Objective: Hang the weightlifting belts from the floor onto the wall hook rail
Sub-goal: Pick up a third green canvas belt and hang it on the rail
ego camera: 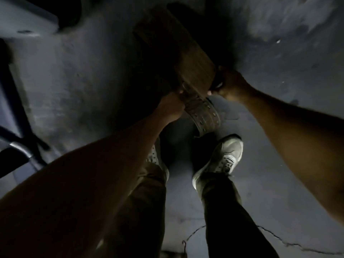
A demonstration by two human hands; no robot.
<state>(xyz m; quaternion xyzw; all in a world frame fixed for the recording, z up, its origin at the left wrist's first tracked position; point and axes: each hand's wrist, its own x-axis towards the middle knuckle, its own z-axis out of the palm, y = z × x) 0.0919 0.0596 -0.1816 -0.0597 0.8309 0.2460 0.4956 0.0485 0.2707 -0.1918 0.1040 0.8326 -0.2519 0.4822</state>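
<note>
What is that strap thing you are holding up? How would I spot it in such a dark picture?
Start at the two pale shoes on the grey floor, then look just above them. Between the left hand and right hand is a weightlifting belt: a broad brown band with a narrower tail punched with rows of holes.

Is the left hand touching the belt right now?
Touching. The head view shows the left hand gripping the weightlifting belt at its edge near the buckle, with no gap between them.

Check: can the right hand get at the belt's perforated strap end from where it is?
Probably yes. The right hand grips the belt at its edge; the perforated strap end hangs just below, nothing between them. The left hand holds the other edge, clear of that path.
</note>
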